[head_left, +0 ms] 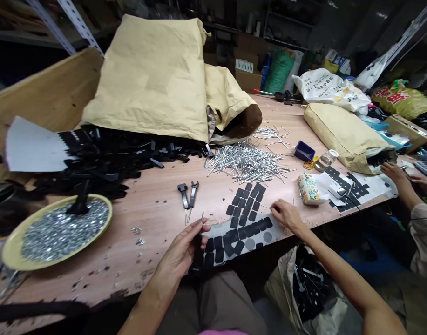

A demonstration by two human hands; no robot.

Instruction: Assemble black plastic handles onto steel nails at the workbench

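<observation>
My left hand (185, 242) is closed near the table's front edge around a black plastic piece, mostly hidden by the fingers, with a short metal pin (202, 217) standing up at the thumb. To its right, my right hand (286, 215) is pinched just above the table, and a thin metal pin (265, 206) seems to stick out leftward from its fingertips. Between the hands lie rows of black rounded pads (246, 204), some on a pale backing sheet (276, 225). Two black pieces with metal pins (188, 197) rest left of the pads.
A heap of metal pins (248, 160) lies behind the pads. Large paper sacks (153, 79) stand over black plastic parts (105, 158). At left is a yellow bowl (106, 223) of small metal bits. A co-worker's hands (400, 179) are at right; below hangs an open bag (285, 279).
</observation>
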